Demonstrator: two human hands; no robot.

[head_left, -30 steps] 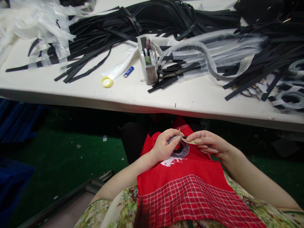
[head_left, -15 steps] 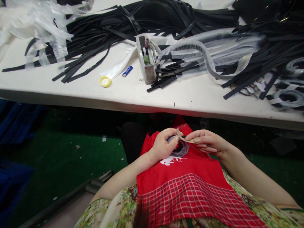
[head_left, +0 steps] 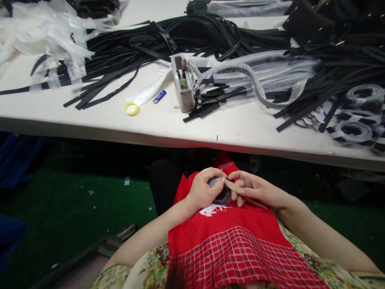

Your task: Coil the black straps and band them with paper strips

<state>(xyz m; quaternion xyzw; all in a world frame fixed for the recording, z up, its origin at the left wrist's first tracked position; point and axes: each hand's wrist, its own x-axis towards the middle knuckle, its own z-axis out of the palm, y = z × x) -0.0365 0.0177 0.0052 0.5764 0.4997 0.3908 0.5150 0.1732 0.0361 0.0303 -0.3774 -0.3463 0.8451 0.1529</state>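
Note:
In my lap, my left hand is closed on a dark coiled strap wrapped in clear film. A tan strip comes off the coil at my left thumb and fingertip. My right hand pinches this strip, and its tail passes under the palm toward the right. Both hands are close together over a red apron with a white print. Part of the coil is hidden behind the fingers.
On the white table ahead stand a tape dispenser, a blue lighter and a yellow ring. Long black straps lie behind them. Film-wrapped coils are at the right, plastic sheets at the left.
My right hand has shifted left and its fingers have curled in close to my left hand, bending the tan strip downward. The view has tilted slightly up.

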